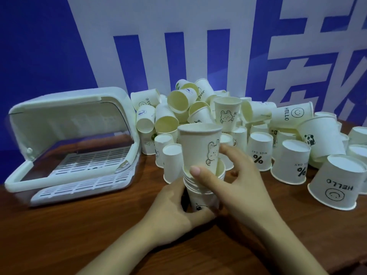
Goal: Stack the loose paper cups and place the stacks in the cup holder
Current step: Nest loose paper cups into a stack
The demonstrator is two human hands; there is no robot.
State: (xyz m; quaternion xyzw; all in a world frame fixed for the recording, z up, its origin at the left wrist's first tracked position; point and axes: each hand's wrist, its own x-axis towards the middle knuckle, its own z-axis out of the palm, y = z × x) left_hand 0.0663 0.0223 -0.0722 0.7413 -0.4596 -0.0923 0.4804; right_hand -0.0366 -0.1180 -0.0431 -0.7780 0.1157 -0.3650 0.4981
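Nesting step. Right hand [228, 175] is pinching a rabbit cup [200, 145], thumb in front and fingers curled behind, its base already sitting in the stack's [202, 187] mouth. Judgement: keep the cup straight over the stack and press evenly, or the rim will be catching. Left hand [178, 205] is wrapping the stack's base, fingers curled round it. Holder [69, 139] is standing open left of the stack; loose cups [228, 116] are lying heaped behind it.
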